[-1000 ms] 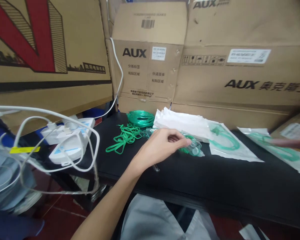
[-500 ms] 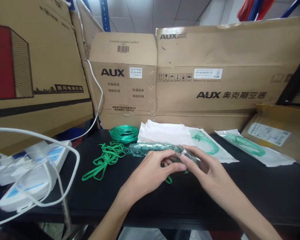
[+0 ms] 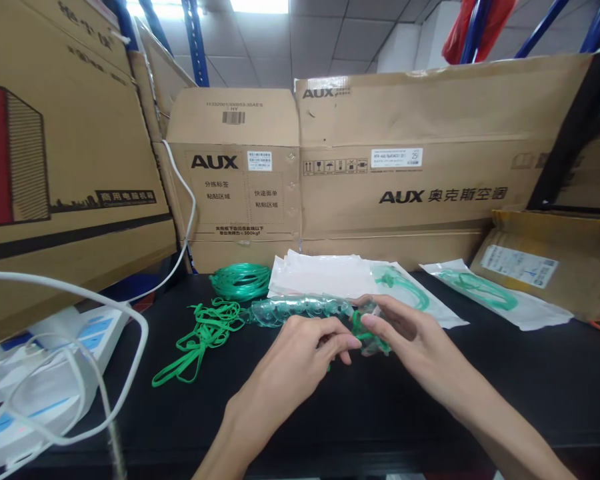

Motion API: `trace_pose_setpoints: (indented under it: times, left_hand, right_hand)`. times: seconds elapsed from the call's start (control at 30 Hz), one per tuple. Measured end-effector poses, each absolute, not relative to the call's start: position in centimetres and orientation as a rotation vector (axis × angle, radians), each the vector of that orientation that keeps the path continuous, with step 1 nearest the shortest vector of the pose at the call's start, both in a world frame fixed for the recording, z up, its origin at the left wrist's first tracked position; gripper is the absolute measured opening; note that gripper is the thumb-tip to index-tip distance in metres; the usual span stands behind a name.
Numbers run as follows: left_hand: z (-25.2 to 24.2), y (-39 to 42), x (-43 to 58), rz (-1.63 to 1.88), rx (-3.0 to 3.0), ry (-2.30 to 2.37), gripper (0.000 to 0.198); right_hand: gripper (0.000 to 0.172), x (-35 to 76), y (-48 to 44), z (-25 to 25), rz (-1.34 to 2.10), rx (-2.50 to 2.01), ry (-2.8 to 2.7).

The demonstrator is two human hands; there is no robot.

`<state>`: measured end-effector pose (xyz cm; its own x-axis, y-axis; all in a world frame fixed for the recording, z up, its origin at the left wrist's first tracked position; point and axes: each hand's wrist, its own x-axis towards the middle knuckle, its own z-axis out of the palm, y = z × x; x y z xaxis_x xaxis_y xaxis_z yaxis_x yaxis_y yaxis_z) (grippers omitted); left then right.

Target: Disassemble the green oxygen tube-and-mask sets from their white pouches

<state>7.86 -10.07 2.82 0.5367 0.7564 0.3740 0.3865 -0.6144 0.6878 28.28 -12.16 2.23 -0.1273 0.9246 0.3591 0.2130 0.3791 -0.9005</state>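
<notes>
Clear plastic, the green-strapped piece (image 3: 372,344) sits clamped between my right hand's (image 3: 409,331) thumb and fingers; my left hand (image 3: 307,348) is at its left edge, fingertips close together, hold unclear.

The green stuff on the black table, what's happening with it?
A person's right hand holds a clear piece with a green strap, and the left hand is close beside it; whether it grips, I can't tell. Behind the hands lies a row of clear cups, with a heap of green straps at its left end. A coil of green tubing and white packets lie farther back.
</notes>
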Motion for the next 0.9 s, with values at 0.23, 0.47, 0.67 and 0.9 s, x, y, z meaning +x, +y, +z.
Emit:
trace_pose_setpoints:
  times: [0.23, 0.47, 0.67, 0.9]
  left_hand:
    - [3.1, -8.4, 5.7, 1.019, 2.287, 1.104, 0.032]
    - [3.5, -9.4, 6.2, 1.268, 2.107, 1.077, 0.021]
    - [3.5, -11.5, 8.6, 1.159, 2.212, 0.948, 0.015]
    - [3.6, -11.4, 8.6, 1.106, 2.335, 0.872, 0.025]
  right_hand:
    - [0.038, 32.8, -11.8, 3.7, 0.75, -1.087, -1.303]
    - [0.038, 32.7, -12.6, 4.0, 0.832, -1.039, -1.398]
    - [0.041, 29.8, -13.3, 3.9, 0.982, -0.981, -1.554]
    - [0.037, 29.2, -13.6, 3.7, 1.107, -0.895, -1.61]
